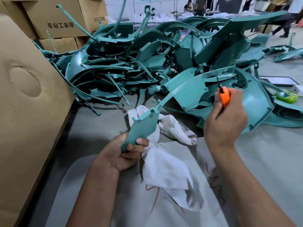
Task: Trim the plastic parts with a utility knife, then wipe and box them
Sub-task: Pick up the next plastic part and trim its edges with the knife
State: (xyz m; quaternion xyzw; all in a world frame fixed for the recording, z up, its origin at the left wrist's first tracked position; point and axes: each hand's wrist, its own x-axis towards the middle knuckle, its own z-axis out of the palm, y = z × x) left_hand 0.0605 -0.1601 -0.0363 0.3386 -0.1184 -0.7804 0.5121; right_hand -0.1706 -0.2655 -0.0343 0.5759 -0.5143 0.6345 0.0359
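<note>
Two hands busy: left hand (129, 153) grips teal plastic part (142, 126) by its flat lower end, over white rag (165, 163) at worktop's near edge; right hand (226, 118) clutches orange utility knife (223, 95). Part looks light, stiff, springy at thin strip; hold wide end.

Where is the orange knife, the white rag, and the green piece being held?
orange knife (224, 97): head view, on the orange handle in the right hand.
white rag (165, 169): head view, on the cloth's broad middle.
green piece (142, 128): head view, on its flat blade-shaped end above the left hand.
</note>
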